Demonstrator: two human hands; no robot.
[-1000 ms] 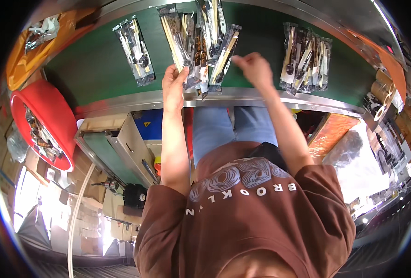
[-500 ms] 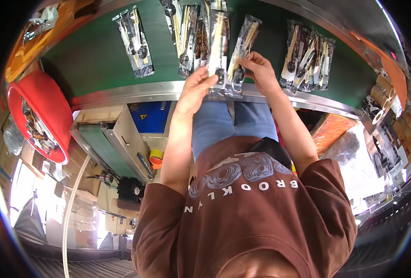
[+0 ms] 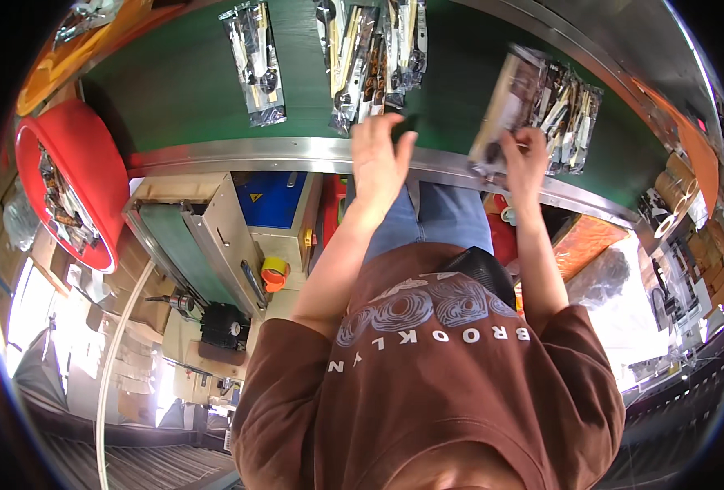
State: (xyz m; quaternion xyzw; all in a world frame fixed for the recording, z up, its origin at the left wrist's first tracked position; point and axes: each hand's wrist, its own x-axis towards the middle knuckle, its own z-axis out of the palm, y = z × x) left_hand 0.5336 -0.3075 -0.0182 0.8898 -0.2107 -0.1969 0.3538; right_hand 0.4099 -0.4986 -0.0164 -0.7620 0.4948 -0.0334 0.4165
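Right hand: thumb and fingers closed on a cutlery packet near its lower end; the packet extends forward from the fingertips, blurred, so whether it is one layer or two cannot be told. A packet pile lies just right of those fingers. Left hand: fingers spread, thumb apart, nothing visible in the grip; a second pile lies just beyond the fingertips, contact uncertain. Assessment: packet probably light, its film slick and limp, the sticks inside stiff lengthwise. Suitable hold: pinch across sticks and film together, avoiding the loose end.
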